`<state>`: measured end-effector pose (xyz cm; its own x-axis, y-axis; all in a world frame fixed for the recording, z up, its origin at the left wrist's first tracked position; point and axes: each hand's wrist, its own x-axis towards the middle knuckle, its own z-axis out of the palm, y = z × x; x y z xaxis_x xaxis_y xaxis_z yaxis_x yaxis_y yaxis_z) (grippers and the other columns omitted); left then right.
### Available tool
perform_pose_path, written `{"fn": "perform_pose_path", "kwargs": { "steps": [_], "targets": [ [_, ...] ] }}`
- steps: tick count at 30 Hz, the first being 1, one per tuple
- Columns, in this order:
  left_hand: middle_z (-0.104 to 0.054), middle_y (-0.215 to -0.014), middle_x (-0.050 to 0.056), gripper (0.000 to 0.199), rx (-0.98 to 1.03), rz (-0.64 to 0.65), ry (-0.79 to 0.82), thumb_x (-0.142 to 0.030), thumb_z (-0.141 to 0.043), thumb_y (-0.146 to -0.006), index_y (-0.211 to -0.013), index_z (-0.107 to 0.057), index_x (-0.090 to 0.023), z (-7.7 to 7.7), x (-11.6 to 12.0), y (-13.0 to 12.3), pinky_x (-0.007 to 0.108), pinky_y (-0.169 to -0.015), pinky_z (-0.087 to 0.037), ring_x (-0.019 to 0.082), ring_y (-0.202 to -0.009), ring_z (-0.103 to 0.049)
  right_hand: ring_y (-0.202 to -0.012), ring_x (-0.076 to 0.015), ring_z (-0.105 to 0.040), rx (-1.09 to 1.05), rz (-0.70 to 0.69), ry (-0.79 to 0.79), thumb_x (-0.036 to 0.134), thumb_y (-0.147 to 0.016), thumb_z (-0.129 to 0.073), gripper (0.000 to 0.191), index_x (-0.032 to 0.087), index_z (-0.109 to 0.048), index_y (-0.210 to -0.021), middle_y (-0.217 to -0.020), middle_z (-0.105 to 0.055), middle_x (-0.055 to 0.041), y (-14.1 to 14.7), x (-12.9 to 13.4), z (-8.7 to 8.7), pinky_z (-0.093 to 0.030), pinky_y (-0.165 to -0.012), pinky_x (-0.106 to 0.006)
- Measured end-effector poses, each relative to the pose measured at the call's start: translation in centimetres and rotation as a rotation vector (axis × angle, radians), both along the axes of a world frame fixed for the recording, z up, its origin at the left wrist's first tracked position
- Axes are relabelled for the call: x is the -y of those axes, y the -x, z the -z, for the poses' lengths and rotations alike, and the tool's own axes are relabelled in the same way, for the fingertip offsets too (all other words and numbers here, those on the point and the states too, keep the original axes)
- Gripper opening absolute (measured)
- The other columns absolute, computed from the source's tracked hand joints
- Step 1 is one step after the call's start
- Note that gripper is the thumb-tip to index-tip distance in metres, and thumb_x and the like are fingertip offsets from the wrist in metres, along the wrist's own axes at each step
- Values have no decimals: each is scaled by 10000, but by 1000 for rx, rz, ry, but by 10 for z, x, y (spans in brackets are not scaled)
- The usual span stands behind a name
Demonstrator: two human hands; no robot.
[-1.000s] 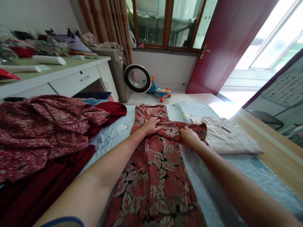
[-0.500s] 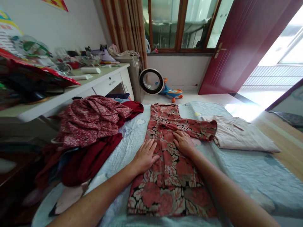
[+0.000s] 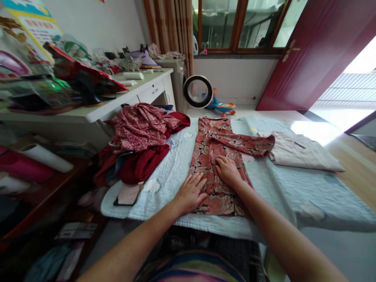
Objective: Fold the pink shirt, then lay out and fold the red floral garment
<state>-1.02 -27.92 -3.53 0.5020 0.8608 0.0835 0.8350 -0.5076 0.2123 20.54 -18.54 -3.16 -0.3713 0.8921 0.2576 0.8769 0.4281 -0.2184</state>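
A floral garment [image 3: 217,145] in red, black and beige lies on the light blue quilted cover [image 3: 173,168], folded lengthwise. One of its sleeves [image 3: 255,145] sticks out to the right, and the cuff end reaches a folded pale shirt [image 3: 302,152]. My left hand [image 3: 190,192] rests flat on the garment's left edge with fingers apart. On its middle, a little farther from me, my right hand [image 3: 229,171] also lies flat with fingers extended. Neither hand grips the cloth.
A heap of red patterned clothes [image 3: 141,127] and dark red cloth [image 3: 143,164] lies to the left. Near it is a flat phone-like object [image 3: 127,194]. A cluttered white desk [image 3: 132,96] stands behind, with an open-doored washing machine [image 3: 178,80] and a blue ride-on toy [image 3: 221,105] beyond.
The view has tilted down and turned left, bringing the cover's near edge into sight. Both hands stay on the garment in nearly the same places.
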Motion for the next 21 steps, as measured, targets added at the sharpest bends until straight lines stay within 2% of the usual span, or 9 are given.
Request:
{"fn": "perform_pose_path", "kwargs": {
  "steps": [8, 13, 16, 21],
  "targets": [
    [-369, -1563, 97, 574, 71, 0, -41, -497, -505, -934, -1430, -450, -214, 4, 2, 0, 455, -1209, -211, 250, -1452, -304, -1205, -277, -517, -22, 8, -18, 264, -970, -447, 327, 162, -620, -1229, -1314, -591, -131, -1, 46, -1, -393, -1046, -432],
    [-444, -1506, 103, 516, 162, 12, -42, -437, -571, -908, -1366, -514, -208, 2, 3, 2, 471, -1187, -247, 264, -1412, -356, -1191, -259, -523, -207, -49, -10, 161, -907, -489, 282, 163, -663, -1129, -1272, -599, -132, 5, 77, 3, -407, -1053, -429],
    [-549, -1376, 93, 394, 268, 44, -53, -345, -628, -872, -1238, -604, -202, -2, 4, 5, 435, -1141, -326, 252, -1308, -456, -1174, -244, -527, -321, -119, -8, 156, -881, -528, 232, 195, -686, -1046, -1245, -601, -109, 12, 91, 5, -425, -1037, -421],
    [-619, -1031, 51, 105, 375, 9, 22, -209, -653, -814, -914, -685, -209, -8, 11, 7, 369, -966, -453, 212, -1029, -567, -1146, -256, -527, -310, -132, -10, 174, -866, -572, 189, 217, -700, -997, -1214, -617, -89, 19, 100, 6, -428, -1019, -448]
  ]
}}
